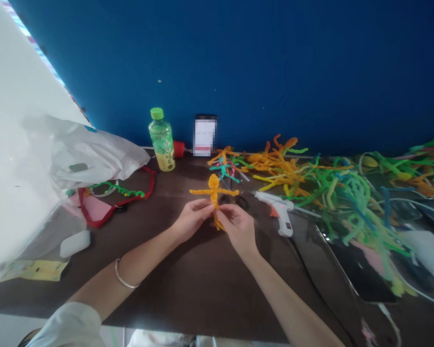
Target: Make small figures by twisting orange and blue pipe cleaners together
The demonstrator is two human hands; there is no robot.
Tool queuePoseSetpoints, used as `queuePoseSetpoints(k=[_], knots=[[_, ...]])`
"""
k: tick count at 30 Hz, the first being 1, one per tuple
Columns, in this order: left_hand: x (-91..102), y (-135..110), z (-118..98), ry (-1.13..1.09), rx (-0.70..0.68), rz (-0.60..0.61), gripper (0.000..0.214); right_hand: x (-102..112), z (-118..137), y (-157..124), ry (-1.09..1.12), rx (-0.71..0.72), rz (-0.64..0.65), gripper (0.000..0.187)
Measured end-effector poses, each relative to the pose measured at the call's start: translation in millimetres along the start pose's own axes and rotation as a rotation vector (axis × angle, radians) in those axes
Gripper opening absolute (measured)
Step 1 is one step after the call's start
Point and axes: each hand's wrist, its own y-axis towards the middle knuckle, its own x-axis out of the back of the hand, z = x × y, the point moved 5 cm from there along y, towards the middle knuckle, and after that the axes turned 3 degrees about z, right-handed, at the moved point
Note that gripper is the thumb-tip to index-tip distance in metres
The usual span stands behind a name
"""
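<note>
An orange pipe-cleaner figure [213,185] with a round head and outstretched arms stands upright between my two hands, above the dark table. The fingers of my left hand [192,219] pinch its body from the left. From the right, my right hand [239,226] grips it around the waist and upper legs. Its lower legs show partly below my fingers. Behind it lie a small teal and orange pipe-cleaner figure [224,167] and a pair of dark-handled scissors [241,201], partly hidden by my right hand.
A white glue gun [284,217] lies to the right, its black cord running forward. Beyond are heaped pipe cleaners [332,188] and a tablet [358,270]. A green-capped bottle [162,142] and a phone [204,136] stand at the back. Left are a plastic bag [90,152] and red strap [97,224].
</note>
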Motion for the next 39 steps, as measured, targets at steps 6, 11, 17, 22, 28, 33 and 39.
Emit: queuePoseSetpoints(k=[6,11,17,22,28,33,39], knots=[[3.0,0.4,-0.9,0.128,-0.053,-0.025,0.021,2.0,2.6,1.2,0.012,-0.011,-0.027,0.015],[7.1,0.7,-1.7,0.251,-0.095,-0.08,0.021,2.8,2.3,2.3,0.032,-0.04,-0.034,0.015],[3.4,1.0,-1.1,0.234,-0.083,-0.062,0.025,3.3,-3.6,4.2,0.119,-0.092,-0.009,0.014],[5.1,1.9,0.5,0.25,-0.061,-0.054,0.026,4.4,-6.5,7.9,0.122,-0.107,0.027,0.018],[3.1,1.3,3.0,0.286,-0.039,0.05,0.024,6.3,-7.8,11.0,0.068,-0.124,0.066,0.022],[5.3,-1.1,0.1,0.39,-0.023,-0.05,0.023,4.2,-9.7,9.6,0.002,-0.102,0.08,0.018],[1.8,1.0,0.3,0.352,-0.007,0.029,0.027,7.9,-6.0,10.4,-0.053,-0.058,0.067,0.018]])
